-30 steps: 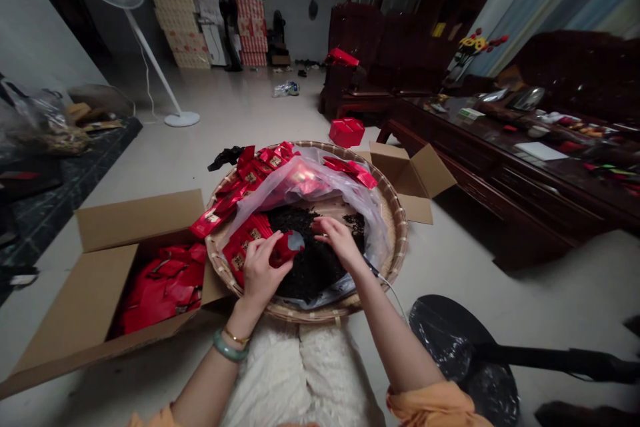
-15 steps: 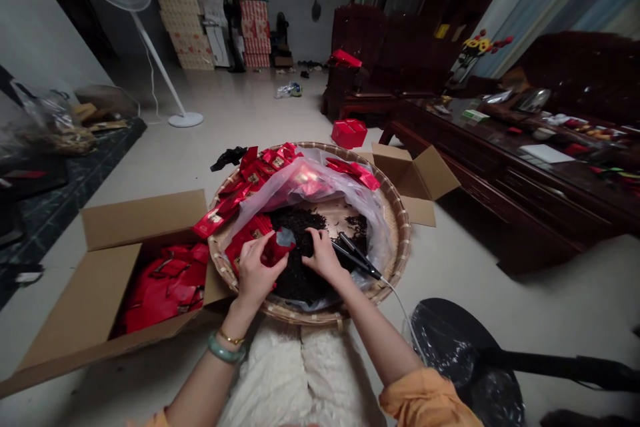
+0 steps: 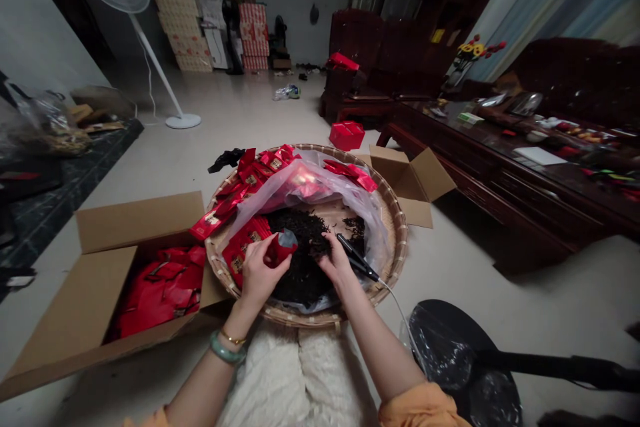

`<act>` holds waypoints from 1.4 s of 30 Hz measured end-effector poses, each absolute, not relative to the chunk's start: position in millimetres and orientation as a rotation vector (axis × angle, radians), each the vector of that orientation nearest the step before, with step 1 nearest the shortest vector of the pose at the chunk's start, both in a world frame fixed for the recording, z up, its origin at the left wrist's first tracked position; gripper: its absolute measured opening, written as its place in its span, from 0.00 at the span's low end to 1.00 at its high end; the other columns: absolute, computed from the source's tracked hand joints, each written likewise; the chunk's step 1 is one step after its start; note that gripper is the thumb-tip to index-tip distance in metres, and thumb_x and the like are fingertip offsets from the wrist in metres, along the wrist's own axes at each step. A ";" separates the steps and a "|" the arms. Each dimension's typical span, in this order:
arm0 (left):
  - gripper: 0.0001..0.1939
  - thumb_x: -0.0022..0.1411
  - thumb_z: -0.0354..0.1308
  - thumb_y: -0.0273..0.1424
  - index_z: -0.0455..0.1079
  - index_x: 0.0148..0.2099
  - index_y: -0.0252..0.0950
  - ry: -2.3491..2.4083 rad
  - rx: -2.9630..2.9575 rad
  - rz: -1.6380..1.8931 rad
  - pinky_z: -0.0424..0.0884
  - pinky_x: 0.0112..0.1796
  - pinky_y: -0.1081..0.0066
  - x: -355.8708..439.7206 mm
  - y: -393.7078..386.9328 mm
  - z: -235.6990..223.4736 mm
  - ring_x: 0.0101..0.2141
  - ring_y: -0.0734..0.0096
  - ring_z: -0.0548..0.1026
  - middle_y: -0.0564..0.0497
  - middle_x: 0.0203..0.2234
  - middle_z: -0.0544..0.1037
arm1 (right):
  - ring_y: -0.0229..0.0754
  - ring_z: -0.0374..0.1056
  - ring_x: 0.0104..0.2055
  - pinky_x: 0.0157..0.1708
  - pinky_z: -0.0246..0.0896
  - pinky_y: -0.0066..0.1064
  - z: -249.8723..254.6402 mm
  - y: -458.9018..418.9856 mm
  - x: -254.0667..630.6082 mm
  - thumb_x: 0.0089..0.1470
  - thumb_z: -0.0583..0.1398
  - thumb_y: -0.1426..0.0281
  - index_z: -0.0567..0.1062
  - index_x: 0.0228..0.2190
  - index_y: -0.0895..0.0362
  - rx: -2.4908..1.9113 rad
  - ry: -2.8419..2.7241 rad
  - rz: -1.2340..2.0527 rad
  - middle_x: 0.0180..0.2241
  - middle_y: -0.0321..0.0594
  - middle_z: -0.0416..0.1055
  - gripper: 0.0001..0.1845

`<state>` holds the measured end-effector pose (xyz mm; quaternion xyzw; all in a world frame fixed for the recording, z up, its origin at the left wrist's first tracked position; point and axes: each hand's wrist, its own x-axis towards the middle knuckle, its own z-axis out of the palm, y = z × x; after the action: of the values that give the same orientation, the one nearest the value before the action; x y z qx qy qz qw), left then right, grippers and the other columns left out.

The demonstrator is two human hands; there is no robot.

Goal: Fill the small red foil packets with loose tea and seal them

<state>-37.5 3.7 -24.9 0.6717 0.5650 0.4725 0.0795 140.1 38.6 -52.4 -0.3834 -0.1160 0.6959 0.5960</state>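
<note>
A small red foil packet [image 3: 281, 250], its silvery mouth open and facing up, is pinched in my left hand [image 3: 260, 273]. Beside it my right hand [image 3: 335, 260] has its fingers curled around a clump of dark dried tea leaves [image 3: 303, 273]. The leaves lie heaped on a clear plastic bag [image 3: 376, 240] spread inside a round bamboo basket [image 3: 403, 240]. Just right of my right hand rests a black sealing iron-like tool [image 3: 361, 261] with a white cord. Red printed packets [image 3: 250, 180] lie along the basket's left and far side.
An open cardboard box [image 3: 107, 280] filled with red packets [image 3: 160, 293] stands at left. Another open carton [image 3: 400, 177] and a red box [image 3: 347, 135] are beyond the basket. A white fan [image 3: 183, 121] stands far left, a dark wooden table [image 3: 500, 180] at right, a black round base [image 3: 450, 347] nearby.
My right hand has moved slightly right and turned, and now holds a clump of tea leaves. My left hand still holds the red packet, shifted slightly right.
</note>
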 end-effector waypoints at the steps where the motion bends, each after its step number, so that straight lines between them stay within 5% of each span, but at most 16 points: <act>1: 0.25 0.48 0.63 0.34 0.68 0.50 0.37 1.681 2.010 1.418 0.72 0.28 0.73 -36.6 3.9 -25.1 0.28 0.72 0.71 0.49 0.34 0.73 | 0.38 0.69 0.27 0.28 0.65 0.29 -50.1 37.3 140.6 0.45 0.58 0.69 0.69 0.28 0.56 -0.848 -0.213 1.661 0.25 0.35 0.72 0.05; 9: 0.25 0.48 0.64 0.33 0.68 0.50 0.37 1.655 1.979 1.412 0.72 0.27 0.73 -32.3 5.7 -29.1 0.27 0.74 0.70 0.48 0.35 0.70 | 0.45 0.72 0.31 0.35 0.68 0.42 -28.1 38.4 141.9 0.52 0.51 0.60 0.71 0.27 0.56 -0.589 0.111 1.799 0.23 0.38 0.74 0.15; 16: 0.24 0.49 0.63 0.32 0.68 0.49 0.35 1.639 2.005 1.342 0.72 0.29 0.71 -27.0 6.4 -30.7 0.33 0.68 0.71 0.47 0.34 0.71 | 0.44 0.72 0.33 0.38 0.68 0.40 -9.1 46.1 145.2 0.52 0.50 0.63 0.72 0.24 0.57 -0.593 0.030 1.709 0.26 0.42 0.75 0.15; 27: 0.23 0.49 0.62 0.31 0.68 0.50 0.36 1.635 2.121 1.327 0.72 0.35 0.66 -19.4 10.4 -28.9 0.38 0.63 0.71 0.46 0.37 0.75 | 0.41 0.72 0.30 0.38 0.69 0.39 15.0 55.2 148.1 0.50 0.56 0.61 0.70 0.28 0.55 -0.554 -0.274 1.496 0.25 0.34 0.74 0.10; 32: 0.23 0.48 0.64 0.32 0.69 0.49 0.35 1.712 2.019 1.361 0.72 0.28 0.71 -26.6 7.3 -25.6 0.32 0.67 0.72 0.47 0.33 0.73 | 0.40 0.71 0.28 0.35 0.68 0.35 -31.1 74.0 142.6 0.44 0.58 0.68 0.69 0.28 0.56 -0.987 -0.559 1.355 0.24 0.35 0.72 0.05; 37: 0.24 0.47 0.64 0.32 0.69 0.48 0.34 1.730 2.010 1.370 0.72 0.27 0.72 -30.2 6.5 -22.6 0.30 0.69 0.72 0.47 0.32 0.72 | 0.42 0.70 0.41 0.44 0.64 0.35 -63.7 102.2 143.1 0.46 0.53 0.73 0.69 0.40 0.58 -1.557 -1.241 0.902 0.39 0.42 0.73 0.16; 42: 0.23 0.47 0.64 0.31 0.69 0.48 0.35 1.734 2.013 1.387 0.72 0.26 0.72 -31.0 8.0 -22.0 0.29 0.70 0.72 0.48 0.32 0.73 | 0.48 0.64 0.51 0.52 0.54 0.40 -68.3 125.5 153.8 0.43 0.59 0.74 0.69 0.45 0.59 -1.878 -1.715 0.700 0.47 0.48 0.70 0.23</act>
<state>-31.0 8.0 -22.0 0.6699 0.5770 0.4616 0.0720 153.8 125.5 -68.3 -0.6896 -0.6295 0.2571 0.2492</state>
